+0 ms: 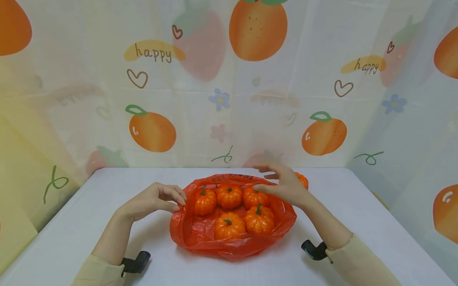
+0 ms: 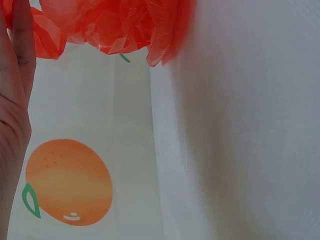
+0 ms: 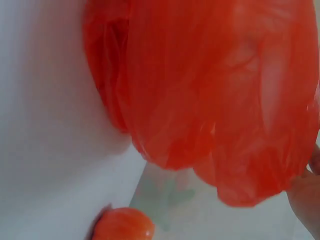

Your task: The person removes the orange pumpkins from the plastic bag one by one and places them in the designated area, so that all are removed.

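A red plastic bag lies with its mouth spread on the table. Inside it are several small orange pumpkins with green stems. At the bag's left rim my left hand pinches the plastic between thumb and fingers; in the left wrist view crumpled red plastic shows beside that hand. My right hand is over the bag's right rim, its fingers apart, the thumb in front of a pumpkin at the back right. Whether that thumb touches the pumpkin I cannot tell. One more pumpkin sits outside the bag, behind my right hand.
The white table runs back to a curtain printed with fruit, hearts and flowers. Dark wrist-worn devices stick out by both sleeves.
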Action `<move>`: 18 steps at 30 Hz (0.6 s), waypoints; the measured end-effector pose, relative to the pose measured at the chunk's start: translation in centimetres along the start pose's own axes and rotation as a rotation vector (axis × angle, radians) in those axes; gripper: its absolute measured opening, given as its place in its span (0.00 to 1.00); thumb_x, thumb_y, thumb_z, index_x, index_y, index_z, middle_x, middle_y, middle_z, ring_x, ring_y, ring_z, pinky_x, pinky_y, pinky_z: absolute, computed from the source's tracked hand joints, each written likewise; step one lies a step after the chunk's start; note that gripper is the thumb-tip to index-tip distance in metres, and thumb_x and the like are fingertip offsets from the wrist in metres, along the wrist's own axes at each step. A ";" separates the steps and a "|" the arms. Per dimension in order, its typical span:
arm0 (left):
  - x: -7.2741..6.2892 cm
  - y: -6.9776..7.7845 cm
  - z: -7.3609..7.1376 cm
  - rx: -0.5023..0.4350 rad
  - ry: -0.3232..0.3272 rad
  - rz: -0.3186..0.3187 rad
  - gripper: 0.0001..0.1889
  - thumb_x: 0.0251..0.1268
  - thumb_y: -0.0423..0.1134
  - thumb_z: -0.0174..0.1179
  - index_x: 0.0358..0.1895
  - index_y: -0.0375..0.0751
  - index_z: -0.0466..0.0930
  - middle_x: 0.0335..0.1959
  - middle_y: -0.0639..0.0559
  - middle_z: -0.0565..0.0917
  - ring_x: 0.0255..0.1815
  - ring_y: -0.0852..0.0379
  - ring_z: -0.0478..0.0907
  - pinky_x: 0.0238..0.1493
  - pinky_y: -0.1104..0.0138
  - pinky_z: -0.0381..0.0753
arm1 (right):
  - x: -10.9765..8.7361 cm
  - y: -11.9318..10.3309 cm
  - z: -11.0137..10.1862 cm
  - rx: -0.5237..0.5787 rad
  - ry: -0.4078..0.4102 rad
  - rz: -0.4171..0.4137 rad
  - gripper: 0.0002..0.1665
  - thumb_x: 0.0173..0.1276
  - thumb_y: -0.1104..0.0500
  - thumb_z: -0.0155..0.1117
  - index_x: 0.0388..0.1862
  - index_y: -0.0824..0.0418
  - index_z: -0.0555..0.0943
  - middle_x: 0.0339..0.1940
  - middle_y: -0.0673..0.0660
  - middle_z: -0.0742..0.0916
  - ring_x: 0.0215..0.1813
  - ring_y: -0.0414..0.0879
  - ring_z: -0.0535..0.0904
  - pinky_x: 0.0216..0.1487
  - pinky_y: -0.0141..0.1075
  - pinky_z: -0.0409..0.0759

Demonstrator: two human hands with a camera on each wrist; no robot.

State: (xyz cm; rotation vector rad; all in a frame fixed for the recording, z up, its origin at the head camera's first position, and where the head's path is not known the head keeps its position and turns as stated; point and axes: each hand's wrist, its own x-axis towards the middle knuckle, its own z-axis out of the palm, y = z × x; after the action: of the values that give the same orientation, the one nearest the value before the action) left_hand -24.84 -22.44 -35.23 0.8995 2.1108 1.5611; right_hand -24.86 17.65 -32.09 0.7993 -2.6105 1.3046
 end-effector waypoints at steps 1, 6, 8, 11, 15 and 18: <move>0.0 0.0 0.0 0.001 0.001 -0.001 0.09 0.64 0.30 0.62 0.43 0.29 0.84 0.45 0.59 0.84 0.52 0.61 0.78 0.50 0.66 0.84 | 0.0 -0.1 0.2 0.005 -0.009 -0.003 0.32 0.59 0.50 0.75 0.63 0.47 0.76 0.62 0.53 0.82 0.64 0.54 0.78 0.63 0.55 0.79; 0.0 0.1 0.0 0.006 -0.002 -0.002 0.09 0.64 0.30 0.62 0.43 0.28 0.84 0.45 0.59 0.84 0.52 0.61 0.78 0.50 0.66 0.83 | -0.1 -0.6 1.2 0.011 -0.061 -0.022 0.33 0.58 0.47 0.75 0.63 0.45 0.77 0.62 0.51 0.82 0.65 0.57 0.77 0.63 0.56 0.78; 0.0 0.1 0.0 0.005 -0.004 -0.002 0.09 0.64 0.30 0.62 0.43 0.28 0.84 0.45 0.59 0.84 0.52 0.61 0.78 0.50 0.66 0.84 | -0.2 -0.7 1.7 -0.002 -0.079 -0.030 0.32 0.58 0.46 0.75 0.62 0.42 0.77 0.62 0.47 0.83 0.66 0.55 0.77 0.65 0.55 0.77; 0.0 0.1 0.1 0.005 -0.003 -0.004 0.09 0.64 0.30 0.62 0.43 0.28 0.84 0.45 0.59 0.84 0.52 0.61 0.78 0.50 0.66 0.84 | -0.3 -1.1 2.3 -0.007 -0.114 -0.025 0.31 0.57 0.45 0.75 0.60 0.39 0.77 0.62 0.44 0.82 0.65 0.51 0.77 0.66 0.54 0.76; 0.0 0.1 0.1 0.001 -0.003 -0.006 0.09 0.64 0.30 0.62 0.43 0.28 0.84 0.45 0.59 0.84 0.53 0.61 0.78 0.50 0.66 0.84 | -0.3 -1.5 3.1 0.007 -0.169 -0.018 0.31 0.58 0.46 0.75 0.61 0.39 0.77 0.62 0.48 0.83 0.63 0.48 0.78 0.65 0.52 0.77; 0.1 0.0 0.0 -0.003 -0.005 -0.004 0.09 0.64 0.30 0.62 0.43 0.29 0.84 0.45 0.58 0.84 0.53 0.61 0.78 0.50 0.65 0.85 | -0.3 -1.8 3.6 0.012 -0.206 -0.027 0.31 0.58 0.46 0.75 0.61 0.41 0.77 0.62 0.51 0.83 0.63 0.51 0.78 0.64 0.50 0.78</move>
State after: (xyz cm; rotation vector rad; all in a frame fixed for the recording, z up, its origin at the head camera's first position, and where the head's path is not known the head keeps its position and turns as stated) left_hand -24.87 -22.38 -35.23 0.8974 2.1052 1.5576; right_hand -23.28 14.08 -33.17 1.0176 -2.7373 1.2954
